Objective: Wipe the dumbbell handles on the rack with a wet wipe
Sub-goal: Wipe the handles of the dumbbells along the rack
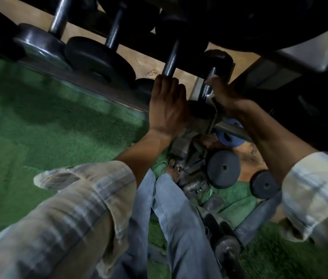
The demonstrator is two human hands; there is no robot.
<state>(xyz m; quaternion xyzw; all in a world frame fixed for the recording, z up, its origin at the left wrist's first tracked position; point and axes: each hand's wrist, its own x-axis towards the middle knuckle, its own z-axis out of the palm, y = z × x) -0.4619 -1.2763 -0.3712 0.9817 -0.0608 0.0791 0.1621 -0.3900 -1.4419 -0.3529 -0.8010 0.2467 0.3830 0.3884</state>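
Two hands on four racked dumbbell handles (pixel 171 59): left (pixel 168 103) curled round one, right (pixel 224 95) clutching a wet wipe (pixel 211 96).

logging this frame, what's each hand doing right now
Left hand: grips a dumbbell handle on the rack.
Right hand: holds the wet wipe around the next handle.
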